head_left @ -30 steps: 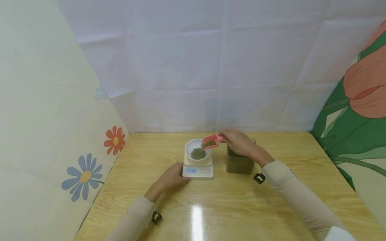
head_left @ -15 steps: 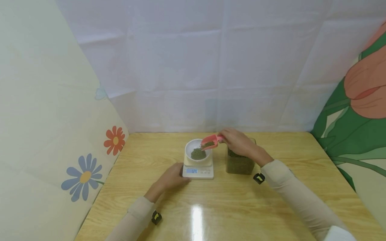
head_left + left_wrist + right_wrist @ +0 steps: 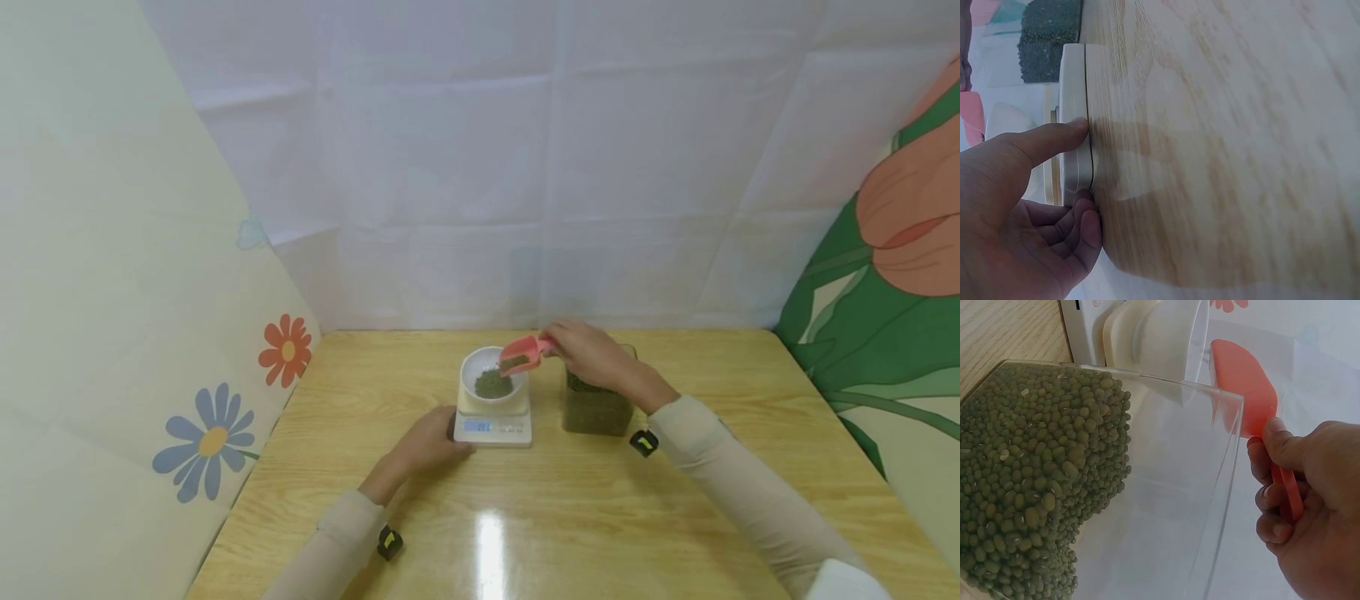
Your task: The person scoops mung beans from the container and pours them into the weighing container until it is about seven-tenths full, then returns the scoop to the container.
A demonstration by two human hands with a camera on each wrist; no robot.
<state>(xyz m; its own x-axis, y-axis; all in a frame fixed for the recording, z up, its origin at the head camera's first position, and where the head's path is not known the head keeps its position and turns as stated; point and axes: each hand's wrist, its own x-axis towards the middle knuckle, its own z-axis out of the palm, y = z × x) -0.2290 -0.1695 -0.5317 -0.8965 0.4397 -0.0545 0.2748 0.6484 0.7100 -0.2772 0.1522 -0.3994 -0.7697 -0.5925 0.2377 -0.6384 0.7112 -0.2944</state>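
Note:
My right hand (image 3: 596, 354) grips the handle of a pink scoop (image 3: 1244, 384), thumb along the top and fingers curled under. The scoop tilts over the right rim of a white bowl (image 3: 469, 368) with some mung beans inside. A small heap of mung beans (image 3: 492, 384) lies in the bowl, which sits on a white kitchen scale (image 3: 492, 437) with a lit display. At the scale's front left corner, my left hand (image 3: 1019, 206) holds its edge, thumb on the front and fingers curled at the side. The display's digits are too blurred to read.
Right of the scale stands a clear square container (image 3: 597, 414), partly filled with mung beans (image 3: 1029, 475) and overlapped by my right forearm. The wooden table (image 3: 570, 517) meets a white sheet (image 3: 435, 208) behind and flower-printed panels at both sides.
The mung beans in the scoop have dwindled, sliding toward the bowl as the scoop tips slightly. The scale's digits have changed. My left hand has stayed in place on the scale.

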